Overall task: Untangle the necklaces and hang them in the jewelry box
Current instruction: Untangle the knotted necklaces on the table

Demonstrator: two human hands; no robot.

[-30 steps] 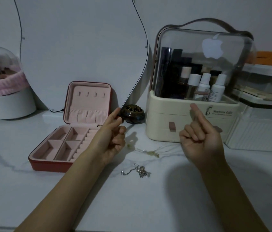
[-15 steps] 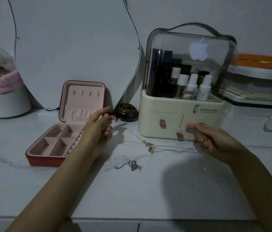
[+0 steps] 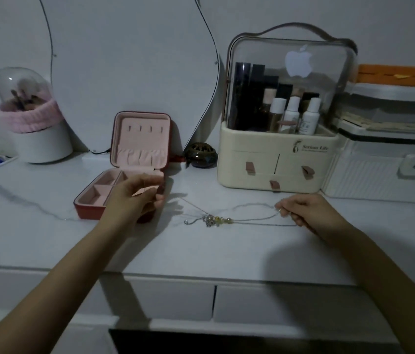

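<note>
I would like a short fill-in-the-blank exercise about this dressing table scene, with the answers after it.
1. The lid of the jewelry box stands ____.
2. The right hand pinches the thin ____ of a necklace.
3. The cream organizer has ____ drawers with brown pulls.
4. The left hand is in front of the box's ____ interior.

Answers: open; chain; three; pink

Dim light. My right hand [image 3: 303, 210], right of centre, pinches a thin chain of the necklaces [image 3: 229, 218], which stretch leftward across the white table [image 3: 201, 251] to a beaded knot mid-frame. My left hand [image 3: 135, 198] hovers with curled fingers over the open jewelry box [image 3: 135, 149], centre left. Cosmetics organiser [image 3: 278, 159] upper right.
</note>
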